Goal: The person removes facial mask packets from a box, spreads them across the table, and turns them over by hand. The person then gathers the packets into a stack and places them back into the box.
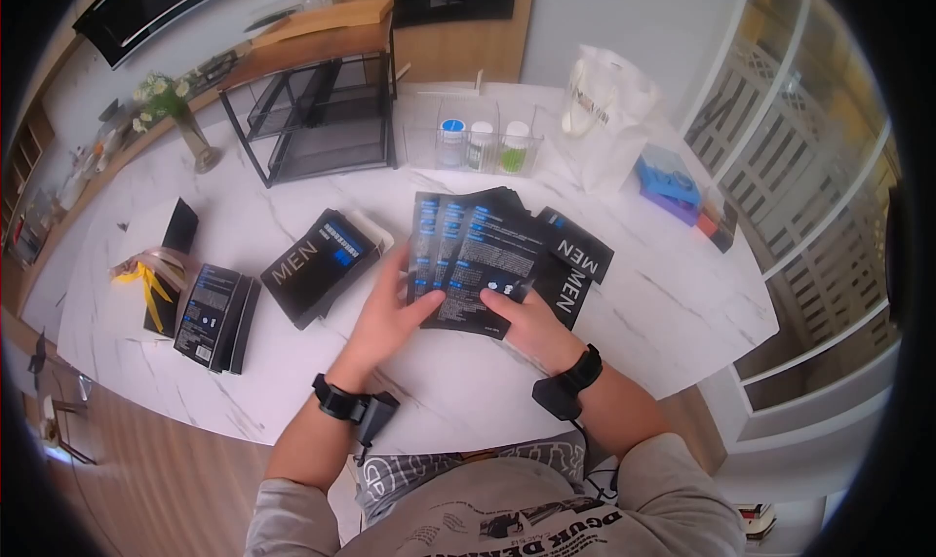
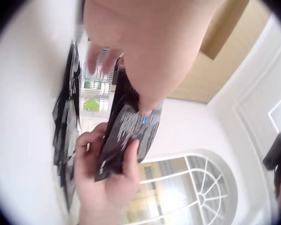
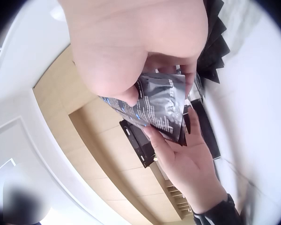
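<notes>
Black packets (image 1: 485, 250) fan out above the middle of the desk (image 1: 439, 391), grasped at their sides by the left hand (image 1: 385, 313) and the right hand (image 1: 538, 331). These are picked up but not squared together; other packets (image 1: 582, 248) lie beside them, towards the desk's right edge, so the handling looks partway along.

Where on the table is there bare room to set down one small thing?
Bare table lies right of the MEN packets, nearer than the purple box. Another bare patch lies between the black wristbands. It is crowded behind the held packets, where others overlap, and at left, where black packs stand by the ribboned box.
</notes>
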### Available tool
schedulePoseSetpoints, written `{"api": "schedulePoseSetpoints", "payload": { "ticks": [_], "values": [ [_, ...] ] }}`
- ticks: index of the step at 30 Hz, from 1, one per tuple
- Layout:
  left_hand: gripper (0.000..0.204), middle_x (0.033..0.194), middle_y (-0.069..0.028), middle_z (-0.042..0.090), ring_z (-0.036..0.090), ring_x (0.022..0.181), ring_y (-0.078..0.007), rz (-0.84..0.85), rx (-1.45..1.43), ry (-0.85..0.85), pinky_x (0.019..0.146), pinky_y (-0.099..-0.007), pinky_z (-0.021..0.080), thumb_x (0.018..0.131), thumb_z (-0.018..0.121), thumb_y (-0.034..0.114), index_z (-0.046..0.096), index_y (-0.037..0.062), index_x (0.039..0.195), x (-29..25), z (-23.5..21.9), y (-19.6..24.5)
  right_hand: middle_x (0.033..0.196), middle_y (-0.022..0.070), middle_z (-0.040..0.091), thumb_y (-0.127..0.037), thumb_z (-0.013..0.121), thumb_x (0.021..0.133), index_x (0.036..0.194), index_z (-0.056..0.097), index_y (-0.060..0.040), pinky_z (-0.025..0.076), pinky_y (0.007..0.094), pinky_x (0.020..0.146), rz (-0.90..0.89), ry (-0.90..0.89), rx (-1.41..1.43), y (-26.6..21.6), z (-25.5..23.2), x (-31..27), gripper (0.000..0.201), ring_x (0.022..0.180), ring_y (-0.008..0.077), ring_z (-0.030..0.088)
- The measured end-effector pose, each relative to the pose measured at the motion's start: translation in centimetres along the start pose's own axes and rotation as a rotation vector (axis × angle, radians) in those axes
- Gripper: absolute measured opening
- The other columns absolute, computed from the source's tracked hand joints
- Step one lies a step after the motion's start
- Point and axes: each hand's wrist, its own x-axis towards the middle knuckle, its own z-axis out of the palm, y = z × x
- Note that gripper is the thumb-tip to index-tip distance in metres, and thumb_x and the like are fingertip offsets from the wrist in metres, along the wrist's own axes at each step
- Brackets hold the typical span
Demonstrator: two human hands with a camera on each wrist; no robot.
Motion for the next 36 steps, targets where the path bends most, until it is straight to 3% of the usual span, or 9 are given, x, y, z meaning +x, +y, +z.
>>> {"api": "schedulePoseSetpoints", "payload": {
  "ticks": [3, 4, 7, 11, 14, 19, 30, 36],
  "values": [
    [0.043, 0.133, -0.012, 0.058, 0.06, 0.115, -0.0243, -0.435, -0.102, -0.389, 0.1, -0.0409, 0.051, 0.098, 0.061, 0.012, 0.05, -0.0041, 0.136, 0.0, -2.0, -0.3, 0.128, 0.0068, 0.06, -0.007, 0.057, 0.099, 0.134, 0.052, -0.0024, 0.049, 0.0352, 0.1, 0.05, -0.052, -0.026, 0.4, -0.4, 0.0, 0.036, 0.116, 0.0183, 0.059],
    [0.037, 0.126, -0.0119, 0.063, 0.063, 0.111, -0.0252, -0.424, -0.259, -0.395, 0.099, -0.045, 0.054, 0.101, 0.056, 0.012, 0.052, -0.0025, 0.135, -0.3, -1.4, -0.4, 0.128, 0.0067, 0.06, -0.007, 0.057, 0.099, 0.134, 0.052, -0.0021, 0.049, 0.0348, 0.099, 0.04, -0.054, -0.055, 0.6, -0.6, 0.1, 0.035, 0.115, 0.0178, 0.059],
    [0.032, 0.126, -0.0128, 0.063, 0.063, 0.113, -0.0267, -0.484, -0.442, -0.337, 0.096, -0.0467, 0.057, 0.101, 0.054, 0.009, 0.055, -0.0011, 0.131, -0.4, -0.9, -0.3, 0.124, 0.0051, 0.062, -0.012, 0.059, 0.1, 0.129, 0.056, -0.0007, 0.048, 0.0306, 0.097, -0.003, -0.037, -0.182, 0.5, -0.5, 0.2, 0.032, 0.112, 0.0132, 0.058],
    [0.032, 0.127, -0.0136, 0.062, 0.062, 0.113, -0.0244, -0.464, -0.42, -0.273, 0.095, -0.0411, 0.058, 0.101, 0.053, 0.008, 0.054, -0.0039, 0.131, -0.3, -0.7, -0.1, 0.116, 0.0043, 0.066, -0.012, 0.061, 0.099, 0.123, 0.061, 0.0015, 0.05, 0.0274, 0.091, -0.1, 0.04, -0.379, -0.1, 0.0, 0.2, 0.028, 0.104, 0.0106, 0.06],
    [0.032, 0.126, -0.0138, 0.062, 0.063, 0.111, -0.0235, -0.428, -0.351, -0.225, 0.092, -0.0389, 0.059, 0.101, 0.054, 0.008, 0.055, -0.0039, 0.131, -0.3, -0.5, -0.2, 0.116, 0.0049, 0.066, -0.004, 0.06, 0.097, 0.123, 0.061, 0.0022, 0.05, 0.0274, 0.092, -0.145, 0.073, -0.397, 0.2, -0.4, 0.7, 0.027, 0.103, 0.0121, 0.061],
    [0.031, 0.122, -0.0135, 0.064, 0.065, 0.106, -0.0223, -0.4, -0.281, -0.203, 0.087, -0.0357, 0.06, 0.1, 0.056, 0.008, 0.057, -0.0039, 0.128, -0.2, -0.6, -0.6, 0.111, 0.0048, 0.069, -0.007, 0.063, 0.097, 0.119, 0.063, 0.0026, 0.051, 0.0267, 0.087, -0.192, 0.079, -0.401, 0.8, -0.9, 1.0, 0.024, 0.098, 0.0099, 0.062],
    [0.025, 0.117, -0.0112, 0.068, 0.067, 0.101, -0.0207, -0.388, -0.338, -0.118, 0.081, -0.0376, 0.062, 0.101, 0.056, 0.01, 0.06, -0.0006, 0.123, -0.1, -0.6, -0.7, 0.118, 0.0059, 0.067, -0.005, 0.06, 0.097, 0.123, 0.061, 0.0026, 0.051, 0.0279, 0.091, -0.205, 0.144, -0.376, 0.5, -0.8, 0.9, 0.026, 0.103, 0.0117, 0.062],
    [0.026, 0.116, -0.0112, 0.068, 0.068, 0.1, -0.02, -0.361, -0.269, -0.096, 0.081, -0.0369, 0.062, 0.1, 0.057, 0.009, 0.06, -0.0008, 0.123, 0.0, -0.4, -0.7, 0.112, 0.0053, 0.069, -0.01, 0.064, 0.096, 0.119, 0.062, 0.0028, 0.051, 0.0266, 0.087, -0.23, 0.164, -0.382, 0.8, -1.2, 1.1, 0.026, 0.099, 0.0102, 0.062]
  ]
}}
